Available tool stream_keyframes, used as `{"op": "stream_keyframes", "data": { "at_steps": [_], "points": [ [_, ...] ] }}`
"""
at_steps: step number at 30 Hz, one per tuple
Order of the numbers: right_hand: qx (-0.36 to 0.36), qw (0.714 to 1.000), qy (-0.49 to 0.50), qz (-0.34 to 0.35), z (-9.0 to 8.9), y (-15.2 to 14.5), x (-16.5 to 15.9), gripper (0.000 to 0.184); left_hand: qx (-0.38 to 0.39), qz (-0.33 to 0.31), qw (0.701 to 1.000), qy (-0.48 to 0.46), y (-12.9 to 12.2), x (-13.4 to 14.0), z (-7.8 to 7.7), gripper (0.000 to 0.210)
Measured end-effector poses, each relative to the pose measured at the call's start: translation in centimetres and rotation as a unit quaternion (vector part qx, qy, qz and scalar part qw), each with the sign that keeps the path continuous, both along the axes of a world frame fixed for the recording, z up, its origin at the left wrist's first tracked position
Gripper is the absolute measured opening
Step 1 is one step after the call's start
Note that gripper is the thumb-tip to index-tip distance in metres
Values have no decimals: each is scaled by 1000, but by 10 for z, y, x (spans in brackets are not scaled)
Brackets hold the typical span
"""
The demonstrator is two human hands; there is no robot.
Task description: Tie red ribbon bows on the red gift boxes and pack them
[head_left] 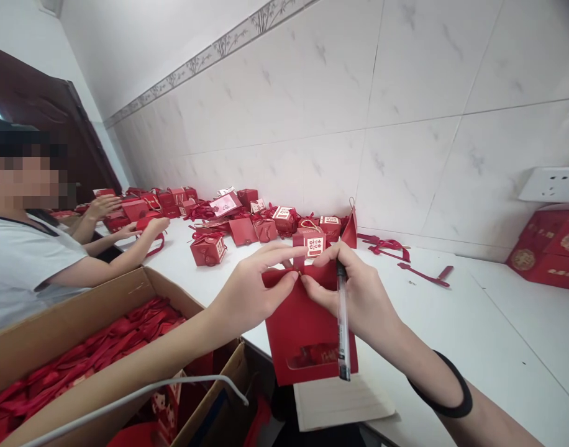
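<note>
A red paper gift box (296, 338) with a cut-out window low on its front hangs upright at the table's near edge. My left hand (254, 282) pinches its top edge between thumb and fingers. On the other side of the same edge, my right hand (363, 288) is closed too, its thumb almost meeting the left one. A clear pen (343, 329) with a black end is tucked in my right hand, pointing down across the box. Just beyond my fingertips is a small red box with a white double-happiness label (315, 247).
Small red boxes (207, 249) are heaped along the tiled wall. Red ribbons (387, 248) lie to the right, near a large red box (552, 248). A carton (147, 282) of ribbons stands at left, a white cable (140, 394) before it. A co-worker's hands (154, 230) handle something red.
</note>
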State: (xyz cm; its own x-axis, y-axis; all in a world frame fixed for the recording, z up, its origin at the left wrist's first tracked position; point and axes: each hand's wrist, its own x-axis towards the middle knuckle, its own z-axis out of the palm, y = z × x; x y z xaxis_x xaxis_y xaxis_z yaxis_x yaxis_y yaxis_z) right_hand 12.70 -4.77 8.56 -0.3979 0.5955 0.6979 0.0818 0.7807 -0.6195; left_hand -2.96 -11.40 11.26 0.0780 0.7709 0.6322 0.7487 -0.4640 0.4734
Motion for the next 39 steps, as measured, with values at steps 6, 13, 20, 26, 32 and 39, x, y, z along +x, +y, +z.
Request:
{"op": "stream_keyframes", "data": {
  "at_steps": [6, 13, 20, 26, 32, 39],
  "points": [
    [41, 998, 14, -33, -1, -2, -1, 20, 68, 13, 997, 27, 1, 4, 1, 33],
    [95, 993, 42, -54, -3, -2, -2, 17, 63, 6, 998, 18, -1, 5, 3, 35],
    [60, 996, 53, -29, -2, -3, -4, 17, 50, 6, 999, 2, -1, 4, 3, 32],
    [-18, 996, 85, 26, 2, -5, -4, 21, 28, 4, 1000, -6, 0, 2, -1, 33],
    [-80, 992, 93, 39, 6, -8, -5, 25, 10, -17, 999, -30, -2, 5, 1, 30],
    [-44, 993, 111, 8, 6, -11, -1, 27, -109, -129, 966, -194, -9, -9, -5, 36]
  ]
}}
